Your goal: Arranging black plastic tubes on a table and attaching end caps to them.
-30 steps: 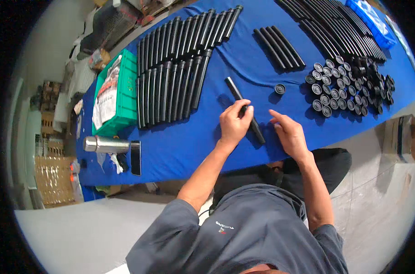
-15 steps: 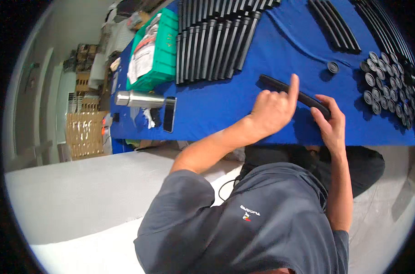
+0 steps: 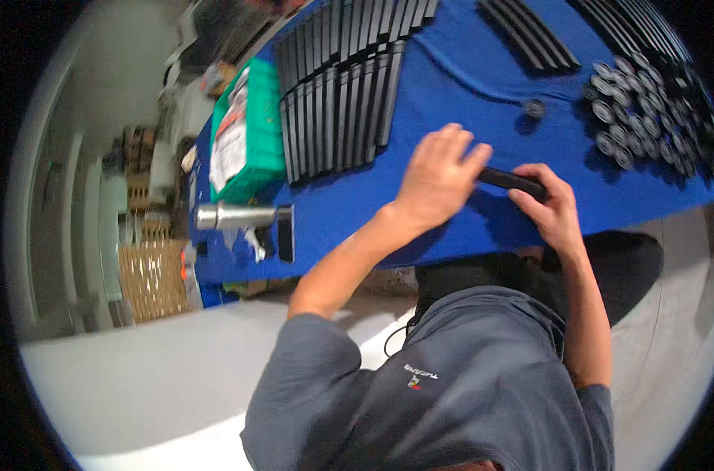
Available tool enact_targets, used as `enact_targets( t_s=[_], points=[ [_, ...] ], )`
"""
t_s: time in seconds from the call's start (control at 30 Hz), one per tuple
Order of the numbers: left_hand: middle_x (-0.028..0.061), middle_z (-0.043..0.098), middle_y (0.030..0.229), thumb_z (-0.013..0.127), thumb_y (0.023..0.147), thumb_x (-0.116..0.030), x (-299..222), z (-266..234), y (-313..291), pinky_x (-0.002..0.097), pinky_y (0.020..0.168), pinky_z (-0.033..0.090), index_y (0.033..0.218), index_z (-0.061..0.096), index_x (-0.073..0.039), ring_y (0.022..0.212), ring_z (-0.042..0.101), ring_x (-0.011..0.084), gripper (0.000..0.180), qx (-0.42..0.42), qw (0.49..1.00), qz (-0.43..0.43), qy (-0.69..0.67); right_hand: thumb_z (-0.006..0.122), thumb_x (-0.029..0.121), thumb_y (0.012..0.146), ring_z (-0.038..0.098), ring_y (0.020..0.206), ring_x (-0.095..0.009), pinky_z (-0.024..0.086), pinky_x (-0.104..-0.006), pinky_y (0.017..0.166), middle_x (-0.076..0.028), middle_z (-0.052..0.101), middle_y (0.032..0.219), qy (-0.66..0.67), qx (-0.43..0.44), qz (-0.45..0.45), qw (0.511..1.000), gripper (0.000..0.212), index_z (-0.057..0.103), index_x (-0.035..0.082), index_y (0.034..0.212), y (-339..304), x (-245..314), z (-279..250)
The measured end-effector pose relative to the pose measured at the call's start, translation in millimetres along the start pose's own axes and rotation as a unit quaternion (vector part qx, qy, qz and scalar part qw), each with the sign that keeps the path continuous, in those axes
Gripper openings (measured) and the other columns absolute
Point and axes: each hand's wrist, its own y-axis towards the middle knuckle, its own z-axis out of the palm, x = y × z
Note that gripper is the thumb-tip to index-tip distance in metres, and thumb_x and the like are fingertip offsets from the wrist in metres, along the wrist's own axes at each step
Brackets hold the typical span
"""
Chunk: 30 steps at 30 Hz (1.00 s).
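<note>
A short black tube is held above the blue-covered table, slanting slightly down to the right. My right hand grips its right end between thumb and fingers. At the tube's other end is my left hand, back of the hand up, with fingers stretched out and the thumb apart. That hand hides the left part of the tube, so contact there is hard to make out. Beyond my hands, a single round black cap lies on the blue cloth.
Black tubes lie in rows at the far left, with more tubes at the far right. Many round caps are clustered on the right. A green crate, a steel bottle and a phone are at the left.
My left hand has gone from a pointing index finger to outstretched fingers over the tube's left end. My right hand still holds the other end. The view has shifted and tilted.
</note>
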Motion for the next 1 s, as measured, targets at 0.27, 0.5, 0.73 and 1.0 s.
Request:
enact_targets(
  t_s=[0.27, 0.5, 0.73, 1.0],
  points=[
    [0.0138, 0.066, 0.099, 0.061, 0.082, -0.013, 2.9, -7.5, -24.1, 0.0397, 0.073, 0.051, 0.110, 0.060, 0.003, 0.088, 0.064, 0.0265, 0.032, 0.102, 0.990, 0.000, 0.098, 0.074, 0.009, 0.081, 0.061, 0.076, -0.019, 0.049, -0.0307, 0.070, -0.010, 0.065, 0.087, -0.051, 0.016, -0.011, 0.999, 0.029, 0.063, 0.002, 0.107, 3.6, 11.3, 16.3],
    [0.0156, 0.073, 0.091, 0.058, 0.077, -0.027, -106.3, -41.1, -8.2, 0.0661, 0.069, 0.053, 0.090, 0.077, -0.002, 0.080, 0.068, 0.0364, 0.034, 0.261, 0.895, 0.321, 0.168, 0.069, 0.005, 0.072, 0.055, 0.094, -0.035, 0.046, -0.0438, 0.082, -0.014, 0.061, 0.100, -0.373, 0.119, -0.196, 0.899, 0.034, 0.060, 0.000, 0.104, -3.4, 16.3, 14.4],
    [0.0260, 0.071, 0.093, 0.055, 0.081, -0.008, -210.5, -79.0, -7.5, 0.0517, 0.085, 0.059, 0.098, 0.070, 0.014, 0.087, 0.071, 0.0389, 0.031, 0.057, 0.835, 0.410, 0.362, 0.076, 0.021, 0.075, 0.058, 0.093, -0.033, 0.050, -0.0430, 0.078, -0.014, 0.057, 0.096, -0.429, 0.243, -0.122, 0.862, 0.038, 0.060, 0.001, 0.102, 23.7, 51.6, -6.6],
    [0.0282, 0.070, 0.095, 0.052, 0.091, -0.012, -234.8, -53.5, -7.5, 0.0574, 0.080, 0.059, 0.101, 0.066, 0.017, 0.087, 0.070, 0.0424, 0.034, 0.178, 0.791, 0.554, 0.189, 0.066, 0.032, 0.089, 0.062, 0.090, -0.038, 0.051, -0.0478, 0.078, -0.017, 0.061, 0.090, -0.481, 0.315, -0.057, 0.816, 0.031, 0.063, 0.002, 0.095, 47.3, 59.7, -1.6]
  ],
)
